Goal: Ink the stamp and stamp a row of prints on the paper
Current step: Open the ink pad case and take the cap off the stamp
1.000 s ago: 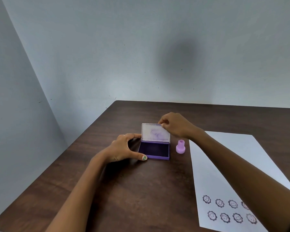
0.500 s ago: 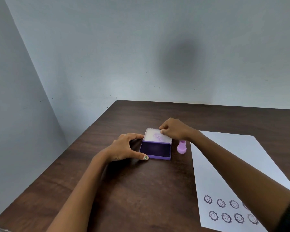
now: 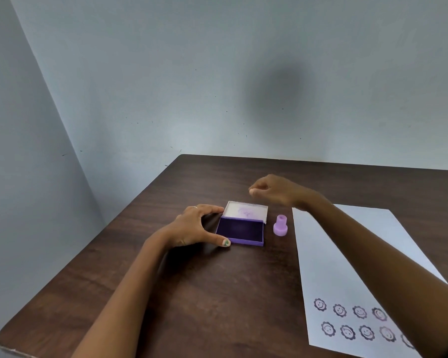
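A purple ink pad [image 3: 240, 231] lies open on the brown table [image 3: 217, 293], its clear lid [image 3: 245, 211] folded flat behind it. My left hand [image 3: 198, 226] braces the pad's left side, thumb at the front corner and forefinger at the back corner. A small lilac stamp [image 3: 280, 225] stands upright just right of the pad, untouched. My right hand [image 3: 272, 191] hovers above and behind the lid with fingers curled and nothing in it. White paper [image 3: 347, 254] lies to the right, with two rows of smiley flower prints [image 3: 357, 321] near its front edge; my right forearm hides part of them.
The table fits into a corner of pale blue walls [image 3: 217, 86]. Its left edge [image 3: 88, 244] runs diagonally close to the ink pad, and its front left corner [image 3: 3, 344] shows at the bottom.
The lid went from upright to lying flat behind the pad. My right hand let go of it and lifted up and to the right. My left hand stayed in place.
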A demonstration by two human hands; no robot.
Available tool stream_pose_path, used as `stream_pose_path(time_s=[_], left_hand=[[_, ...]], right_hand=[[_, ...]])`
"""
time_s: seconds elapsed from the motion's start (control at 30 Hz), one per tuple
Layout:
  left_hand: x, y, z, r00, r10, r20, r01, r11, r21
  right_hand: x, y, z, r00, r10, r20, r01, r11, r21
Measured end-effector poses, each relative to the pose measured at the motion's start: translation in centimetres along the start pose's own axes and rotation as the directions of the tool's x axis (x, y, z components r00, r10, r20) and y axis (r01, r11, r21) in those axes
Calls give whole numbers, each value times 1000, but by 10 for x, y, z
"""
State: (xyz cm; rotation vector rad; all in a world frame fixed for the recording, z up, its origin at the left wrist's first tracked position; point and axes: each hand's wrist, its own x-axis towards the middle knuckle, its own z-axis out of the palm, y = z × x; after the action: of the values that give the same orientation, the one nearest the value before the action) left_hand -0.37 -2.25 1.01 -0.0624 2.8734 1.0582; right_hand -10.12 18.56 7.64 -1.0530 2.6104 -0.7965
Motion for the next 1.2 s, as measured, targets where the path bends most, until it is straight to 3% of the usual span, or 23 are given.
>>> stream_pose_path(time_s=[0.17, 0.33, 0.6, 0.7, 0.77, 0.83, 0.9, 1.03, 1.2], left_hand=[[-2, 8, 7, 993, -17, -118, 15, 1000, -17], [0, 21, 21, 940, 89, -329, -78, 996, 48], [-5, 34, 34, 891, 165, -422, -135, 986, 99], [-7, 45, 39, 855, 232, -464, -194, 973, 128], [-10, 53, 43, 825, 289, -486, -257, 957, 133], [-13, 61, 50, 794, 340, -504, -319, 939, 129], [-14, 68, 56, 769, 370, -522, -354, 926, 135], [-17, 76, 56, 732, 369, -573, -386, 917, 97], [-21, 83, 57, 738, 349, -578, -394, 918, 51]], right_hand=[[-24, 4, -19, 1000, 7, -28, -9, 997, -76], [-42, 12, -4, 998, 59, -16, -61, 983, -171], [-44, 30, 17, 987, 92, -130, -100, 993, -56], [-49, 36, 12, 975, 70, -211, -43, 991, 131], [-53, 40, 8, 970, 89, -226, 4, 924, 383], [-57, 42, 7, 982, 92, -167, 31, 788, 615], [-58, 43, 9, 992, 73, -100, 27, 663, 748], [-58, 44, 14, 999, 24, -23, 8, 501, 866], [-58, 47, 17, 1000, -4, -8, 9, 410, 912]])
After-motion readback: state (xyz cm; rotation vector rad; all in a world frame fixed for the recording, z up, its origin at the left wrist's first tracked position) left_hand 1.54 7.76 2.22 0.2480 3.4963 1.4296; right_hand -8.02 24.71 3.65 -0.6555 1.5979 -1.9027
